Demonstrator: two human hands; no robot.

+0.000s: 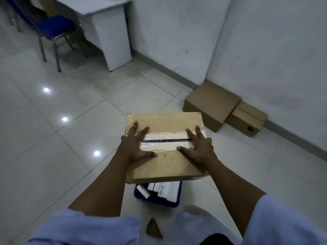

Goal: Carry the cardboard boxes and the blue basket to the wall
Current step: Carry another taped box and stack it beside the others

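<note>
We have one view only, from a wide-angle camera on the person's head, facing forward and steeply down. Nearest us, at the bottom edge, is a light blue sleeve (79,227). The left hand (139,147) and right hand (200,147) sit mid-frame at arm's length. Farther off, the white wall (177,32) and desk (108,29) fill the top, with floor tiles (53,138) between.

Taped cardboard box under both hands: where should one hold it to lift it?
Probably by its side walls, left hand from the left, right hand from the right, fingers under the bottom edges. The taped cardboard box is handleless and looks wider than the blue basket beneath.
</note>
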